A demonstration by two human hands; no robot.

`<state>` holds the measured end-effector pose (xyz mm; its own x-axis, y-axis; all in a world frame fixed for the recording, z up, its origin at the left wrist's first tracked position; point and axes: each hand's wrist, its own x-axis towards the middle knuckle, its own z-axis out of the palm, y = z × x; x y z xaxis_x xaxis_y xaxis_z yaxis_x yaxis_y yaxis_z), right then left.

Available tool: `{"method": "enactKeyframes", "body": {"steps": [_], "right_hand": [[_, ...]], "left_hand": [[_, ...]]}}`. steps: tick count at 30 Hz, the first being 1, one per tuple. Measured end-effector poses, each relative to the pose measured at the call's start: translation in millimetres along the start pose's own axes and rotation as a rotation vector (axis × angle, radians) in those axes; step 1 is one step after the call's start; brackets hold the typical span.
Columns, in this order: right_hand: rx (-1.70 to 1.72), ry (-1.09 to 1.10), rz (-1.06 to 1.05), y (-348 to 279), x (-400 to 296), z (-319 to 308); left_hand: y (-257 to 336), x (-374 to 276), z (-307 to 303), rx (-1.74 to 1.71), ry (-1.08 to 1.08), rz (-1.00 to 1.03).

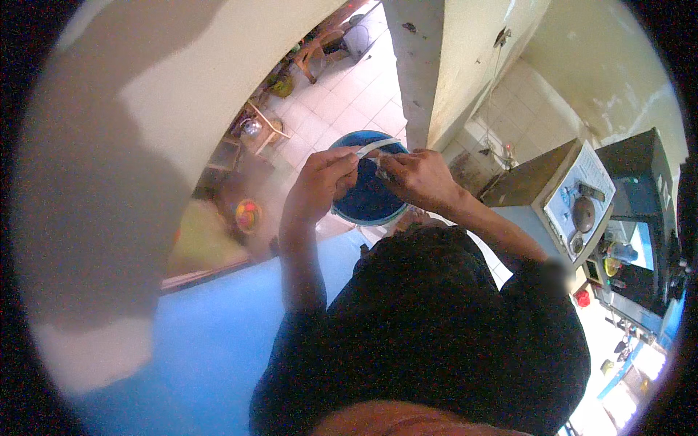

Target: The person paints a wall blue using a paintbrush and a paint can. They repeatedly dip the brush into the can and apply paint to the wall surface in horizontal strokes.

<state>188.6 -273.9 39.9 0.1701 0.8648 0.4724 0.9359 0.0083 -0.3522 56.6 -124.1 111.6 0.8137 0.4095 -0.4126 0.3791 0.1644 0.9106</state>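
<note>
Both hands are raised in front of my chest, above a dark blue bucket (371, 201) that stands on the tiled floor. A pale, thin curved strip (381, 144) spans from my left hand (325, 180) towards my right hand (422, 177). My left thumb and fingers pinch its near end. The fingers of my right hand are closed around something small and pale that is too blurred to name; whether it joins the strip cannot be told. The inside of the bucket looks dark, and what it holds cannot be made out.
A blue surface (212, 338) lies at the lower left. To the right, a cabinet bears a sheet of paper (564, 201) with a brown round object (583, 213). A wall edge (417, 71) rises beyond the bucket. A wooden chair (308, 62) stands further off.
</note>
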Motion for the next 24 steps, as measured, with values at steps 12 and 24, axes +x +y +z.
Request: {"method": "enactKeyframes", "body": {"steps": [12,24], "right_hand": [[0.748,-0.055,0.376,4.5,4.6,7.1],[-0.055,0.109,-0.116,9.0,-5.6,15.3]], "left_hand": [[4.8,3.4,-3.3,0.003,-0.062,0.113],[-41.2,-5.3,-13.2,0.411,0.046,0.437]]}}
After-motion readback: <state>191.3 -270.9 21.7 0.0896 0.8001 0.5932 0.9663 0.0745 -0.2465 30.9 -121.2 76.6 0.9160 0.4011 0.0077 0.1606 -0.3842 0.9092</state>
